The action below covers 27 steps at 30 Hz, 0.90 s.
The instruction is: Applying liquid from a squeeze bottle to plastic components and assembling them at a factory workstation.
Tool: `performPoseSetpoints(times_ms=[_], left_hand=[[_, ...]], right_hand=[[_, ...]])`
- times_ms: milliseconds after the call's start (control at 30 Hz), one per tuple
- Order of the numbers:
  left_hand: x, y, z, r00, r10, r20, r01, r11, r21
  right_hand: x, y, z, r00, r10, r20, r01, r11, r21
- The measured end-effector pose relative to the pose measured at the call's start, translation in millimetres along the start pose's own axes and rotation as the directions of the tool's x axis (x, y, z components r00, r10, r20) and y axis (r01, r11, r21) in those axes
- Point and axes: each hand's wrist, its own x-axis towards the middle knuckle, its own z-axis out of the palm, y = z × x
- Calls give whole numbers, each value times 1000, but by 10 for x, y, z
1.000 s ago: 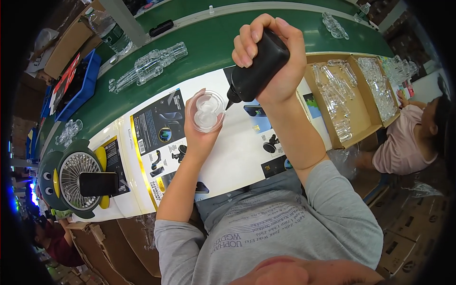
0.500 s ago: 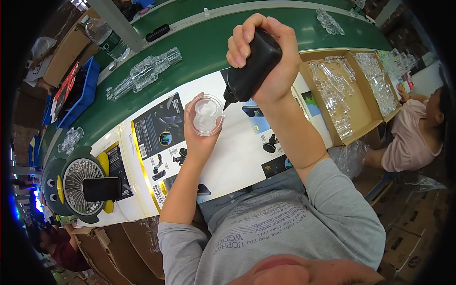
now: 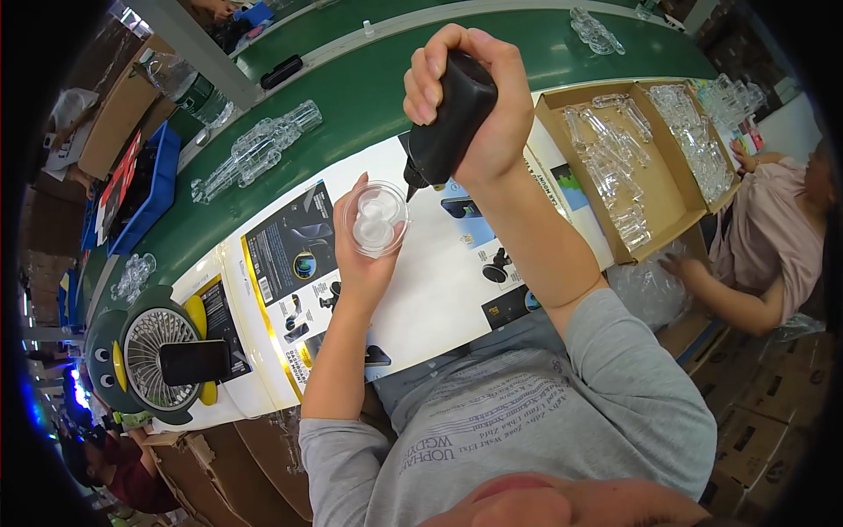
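My left hand [image 3: 362, 274] is wrapped round a clear round plastic piece [image 3: 378, 220], with two or so whitish circular shapes showing inside its rim. My fingers are mostly hidden behind it. Higher up, my right hand [image 3: 500, 123] grips a black squeeze bottle [image 3: 452, 123] tilted nozzle-down. The narrow tip of the bottle is close to the right side of the clear piece's rim; I cannot tell whether they touch. Beneath both hands lies a printed cardboard sheet [image 3: 430, 299] with pictures of phone mounts.
Clear plastic assemblies lie on the green table [image 3: 351, 97], one [image 3: 259, 149] at the left. At right, a cardboard box [image 3: 672, 202] holds clear parts, near a co-worker's arm [image 3: 733, 299]. A fan [image 3: 158, 351] with a phone [image 3: 195, 362], a blue bin [image 3: 154, 193] and a bottle [image 3: 189, 88] stand left.
Both hands and the squeeze bottle have shifted slightly left in the picture, and the view has tilted a little. A co-worker's arm at the right now reaches toward the clear plastic bag.
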Motion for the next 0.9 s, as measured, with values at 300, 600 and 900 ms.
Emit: performPoseSetpoints(times_ms=[300,600,900], left_hand=[[-62,-133,-40,999,-31,-25,29,998,-55],[-31,-105,-20,999,17,-32,-20,992,-122],[-8,-58,-29,998,69,-1,-69,994,-88]], right_hand=[[27,-25,-38,1000,-6,-30,6,1000,1],[60,-9,-73,995,52,-90,-44,996,84],[116,17,-194,992,97,-77,-79,975,208]])
